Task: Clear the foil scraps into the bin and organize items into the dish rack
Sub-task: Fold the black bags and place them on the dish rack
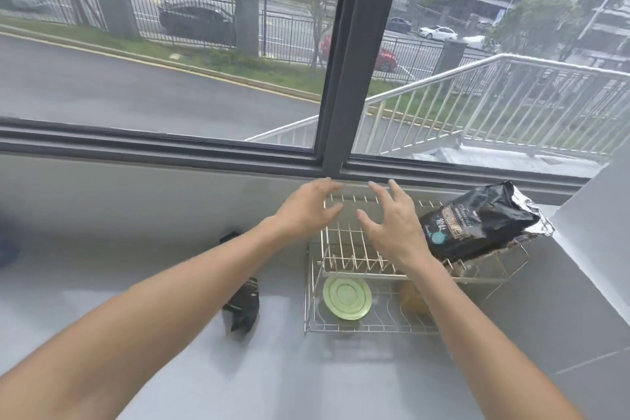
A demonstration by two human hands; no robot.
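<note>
Tabletop (170, 334): grey, runs under the window; no bin in view.

Dish rack (344, 245): wire, two tiers, stands on the tabletop against the sill, right of centre. Upper tier mostly bare slots.

Black bag (484, 218): large printed pouch with a foil-lined torn top, lies tilted across the right end of the upper tier.

Green plate (347, 297): lies flat on the lower tier, left part. Beside it, an amber thing partly hidden behind my right forearm; I cannot tell what it is.

Black foil scrap (242, 303): crumpled, on the tabletop just left of the rack, apart from it. A second dark bit shows farther back, half hidden behind my left forearm.

My left hand (303, 211) and right hand (392, 225): both hover over the upper tier, fingers spread, each grip wide and empty, palms facing one another.

Judgement: the rack step is in hand; I appear to be about to take hold of the rack's back rail or square it up. The scraps are not yet cleared. Next move calls for both grips closing on the wire evenly so the tilted bag does not slide off.
</note>
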